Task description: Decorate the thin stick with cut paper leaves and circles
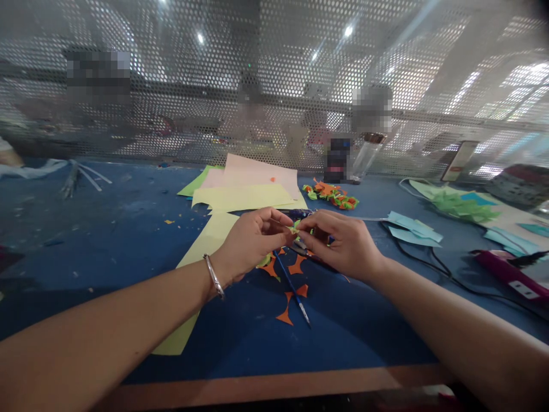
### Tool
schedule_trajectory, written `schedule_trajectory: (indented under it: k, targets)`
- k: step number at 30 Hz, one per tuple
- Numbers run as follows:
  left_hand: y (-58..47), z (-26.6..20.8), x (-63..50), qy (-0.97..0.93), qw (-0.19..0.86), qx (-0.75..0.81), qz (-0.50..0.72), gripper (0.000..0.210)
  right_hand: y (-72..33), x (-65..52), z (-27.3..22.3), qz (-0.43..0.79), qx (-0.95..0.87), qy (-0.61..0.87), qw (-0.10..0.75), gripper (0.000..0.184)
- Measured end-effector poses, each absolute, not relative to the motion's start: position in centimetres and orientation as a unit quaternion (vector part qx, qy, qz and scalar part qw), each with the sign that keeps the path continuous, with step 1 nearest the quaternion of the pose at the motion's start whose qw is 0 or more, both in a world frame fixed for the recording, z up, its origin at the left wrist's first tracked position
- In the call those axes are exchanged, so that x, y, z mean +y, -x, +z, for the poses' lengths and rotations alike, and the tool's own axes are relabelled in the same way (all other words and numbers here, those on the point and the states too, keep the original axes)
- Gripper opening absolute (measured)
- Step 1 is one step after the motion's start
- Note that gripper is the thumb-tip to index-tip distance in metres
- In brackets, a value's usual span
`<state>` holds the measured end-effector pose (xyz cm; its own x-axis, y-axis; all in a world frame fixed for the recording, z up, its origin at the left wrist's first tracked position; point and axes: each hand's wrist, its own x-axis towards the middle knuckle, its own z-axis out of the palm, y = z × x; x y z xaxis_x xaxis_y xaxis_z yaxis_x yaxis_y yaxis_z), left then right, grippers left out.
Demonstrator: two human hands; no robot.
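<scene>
My left hand (266, 232), with a silver bangle at its wrist, pinches a small yellow-green paper piece (294, 230) between thumb and fingers. From the other side my right hand (337, 237) closes its fingertips on the same piece. The paper's exact shape is mostly covered by the fingers. Below the hands lies a thin blue stick with a pale pointed tip (291, 283), among orange paper scraps (297, 264). Partly hidden behind my right hand is a dark tool (302, 214). A long yellow paper strip (184, 320) runs under my left wrist.
Stacked pink and yellow paper sheets (261, 171) lie ahead, beside a pile of orange and green paper pieces (332, 194). Blue paper pieces (414, 229), a black cable and a purple power strip (508, 272) are at right. A perforated metal screen (274, 109) bounds the table's back.
</scene>
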<state>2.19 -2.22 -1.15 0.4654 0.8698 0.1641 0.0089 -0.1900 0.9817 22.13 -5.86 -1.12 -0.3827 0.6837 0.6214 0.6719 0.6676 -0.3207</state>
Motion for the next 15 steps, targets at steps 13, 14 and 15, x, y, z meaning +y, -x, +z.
schedule_trajectory:
  k: [13, 14, 15]
  targets:
    - [-2.12, -1.21, -1.85, -0.688, 0.494, 0.349, 0.401, 0.016, -22.11, -5.93, -0.76, 0.029, -0.829, 0.408, 0.382, 0.010]
    - [-2.06, -1.19, -1.75, -0.696, 0.478, 0.350, 0.405, 0.015, -22.14, -5.91, -0.76, 0.031, -0.828, 0.410, 0.382, 0.010]
    - [-1.97, -1.16, -1.67, -0.705, 0.459, 0.351, 0.411, 0.014, -22.18, -5.86, -0.76, 0.033, -0.827, 0.412, 0.382, 0.010]
